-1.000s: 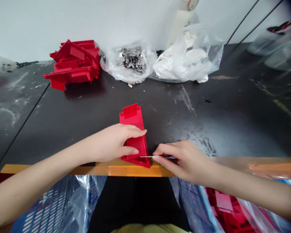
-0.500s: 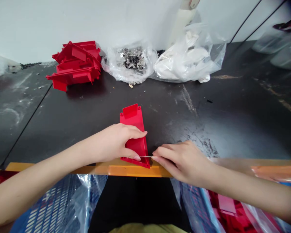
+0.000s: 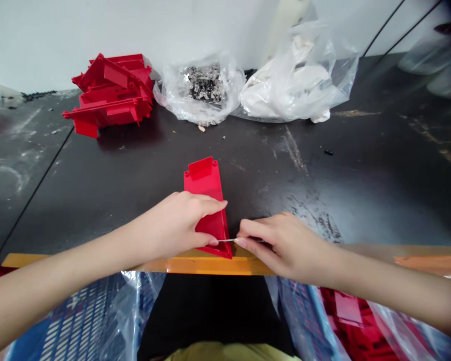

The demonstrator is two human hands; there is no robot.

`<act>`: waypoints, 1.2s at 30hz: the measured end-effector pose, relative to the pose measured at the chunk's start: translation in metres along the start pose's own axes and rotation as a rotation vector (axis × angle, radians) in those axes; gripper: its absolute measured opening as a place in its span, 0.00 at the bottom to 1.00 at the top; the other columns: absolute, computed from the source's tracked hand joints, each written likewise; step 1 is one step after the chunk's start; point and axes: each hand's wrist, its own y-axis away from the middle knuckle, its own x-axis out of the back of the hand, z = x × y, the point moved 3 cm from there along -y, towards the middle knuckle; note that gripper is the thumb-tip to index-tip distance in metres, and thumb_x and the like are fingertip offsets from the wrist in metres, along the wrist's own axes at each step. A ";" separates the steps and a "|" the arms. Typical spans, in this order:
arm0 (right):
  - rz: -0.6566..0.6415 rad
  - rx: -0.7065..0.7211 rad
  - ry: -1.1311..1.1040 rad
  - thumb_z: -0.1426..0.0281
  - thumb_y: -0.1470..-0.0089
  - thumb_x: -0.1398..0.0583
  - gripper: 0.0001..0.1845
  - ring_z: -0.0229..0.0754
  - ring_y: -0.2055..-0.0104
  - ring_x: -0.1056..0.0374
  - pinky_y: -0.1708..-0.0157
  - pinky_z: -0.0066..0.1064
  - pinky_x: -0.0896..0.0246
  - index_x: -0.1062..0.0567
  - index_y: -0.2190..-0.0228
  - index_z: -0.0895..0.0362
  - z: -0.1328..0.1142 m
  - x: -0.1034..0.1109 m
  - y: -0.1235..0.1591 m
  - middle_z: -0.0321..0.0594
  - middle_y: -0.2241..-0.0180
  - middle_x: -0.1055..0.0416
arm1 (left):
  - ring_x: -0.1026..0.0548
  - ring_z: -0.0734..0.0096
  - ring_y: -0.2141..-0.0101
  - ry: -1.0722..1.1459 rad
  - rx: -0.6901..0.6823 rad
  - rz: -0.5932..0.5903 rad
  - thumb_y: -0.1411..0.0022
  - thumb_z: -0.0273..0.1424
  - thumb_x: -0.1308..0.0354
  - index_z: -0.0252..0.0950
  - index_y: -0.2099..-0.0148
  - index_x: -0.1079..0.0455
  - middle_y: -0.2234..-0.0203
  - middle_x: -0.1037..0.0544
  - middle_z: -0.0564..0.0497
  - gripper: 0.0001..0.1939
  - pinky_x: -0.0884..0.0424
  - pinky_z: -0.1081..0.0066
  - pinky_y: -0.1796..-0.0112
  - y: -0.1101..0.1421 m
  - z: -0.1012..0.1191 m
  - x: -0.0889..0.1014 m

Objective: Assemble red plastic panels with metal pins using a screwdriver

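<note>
Red plastic dominates our view: a tapered moulded part lies flat on the dark, scuffed bench, its wide end right at the orange-yellow edge strip. Our left hand clamps it from above, while our right hand, just apart, pinches a thin metal pin whose tip reaches the left fingertips over the part's near end. Beyond, well apart, sit a heap of red moulded parts, a clear bag of silvery scraps and a clear bag of white pieces. Below the bench stands a blue crate. Compared with earlier, the scene rides slightly higher in view — the hands have barely changed.
</note>
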 end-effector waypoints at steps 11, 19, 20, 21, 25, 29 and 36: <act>-0.120 -0.104 -0.193 0.67 0.37 0.48 0.13 0.33 0.83 0.51 0.79 0.27 0.61 0.36 0.75 0.54 0.000 0.006 -0.006 0.28 0.85 0.46 | 0.23 0.56 0.51 0.076 0.099 0.048 0.47 0.32 0.31 0.40 0.42 0.31 0.49 0.22 0.48 0.30 0.29 0.61 0.52 -0.004 -0.005 -0.002; -0.201 -0.217 -0.340 0.67 0.38 0.47 0.14 0.31 0.83 0.52 0.80 0.25 0.59 0.36 0.77 0.55 0.000 0.008 -0.012 0.26 0.85 0.47 | 0.26 0.59 0.51 0.146 0.109 0.036 0.49 0.26 0.31 0.36 0.45 0.30 0.51 0.22 0.49 0.28 0.32 0.64 0.51 -0.007 -0.002 -0.001; -0.222 -0.250 -0.351 0.68 0.39 0.46 0.14 0.31 0.82 0.51 0.80 0.25 0.58 0.36 0.77 0.55 -0.001 0.008 -0.013 0.26 0.85 0.46 | 0.26 0.59 0.50 0.154 0.111 0.030 0.49 0.26 0.31 0.36 0.46 0.30 0.51 0.23 0.49 0.28 0.32 0.64 0.51 -0.008 -0.001 0.000; -0.245 -0.283 -0.364 0.67 0.39 0.46 0.15 0.31 0.82 0.51 0.79 0.24 0.57 0.36 0.77 0.55 -0.001 0.009 -0.013 0.26 0.85 0.45 | 0.26 0.59 0.50 0.159 0.113 0.023 0.50 0.25 0.31 0.36 0.46 0.30 0.51 0.23 0.49 0.27 0.32 0.65 0.51 -0.009 -0.001 0.001; -0.345 -0.377 -0.440 0.64 0.38 0.47 0.16 0.31 0.81 0.48 0.79 0.24 0.54 0.38 0.77 0.55 -0.003 0.013 -0.015 0.27 0.85 0.41 | 0.26 0.60 0.51 0.169 0.132 -0.027 0.52 0.23 0.30 0.35 0.48 0.31 0.51 0.23 0.48 0.28 0.32 0.65 0.52 -0.013 -0.001 0.003; -0.364 -0.411 -0.482 0.61 0.38 0.48 0.17 0.33 0.80 0.42 0.77 0.25 0.49 0.39 0.76 0.55 -0.005 0.012 -0.013 0.30 0.84 0.33 | 0.25 0.61 0.51 0.181 0.131 -0.025 0.53 0.23 0.29 0.33 0.50 0.30 0.52 0.22 0.46 0.27 0.31 0.65 0.52 -0.015 -0.001 0.005; -0.225 -0.474 -0.822 0.59 0.40 0.46 0.17 0.29 0.82 0.50 0.80 0.23 0.58 0.40 0.74 0.56 0.002 0.000 -0.002 0.28 0.85 0.38 | 0.27 0.63 0.47 0.361 0.005 0.109 0.46 0.26 0.33 0.33 0.44 0.32 0.47 0.24 0.43 0.27 0.33 0.62 0.44 -0.001 -0.018 0.002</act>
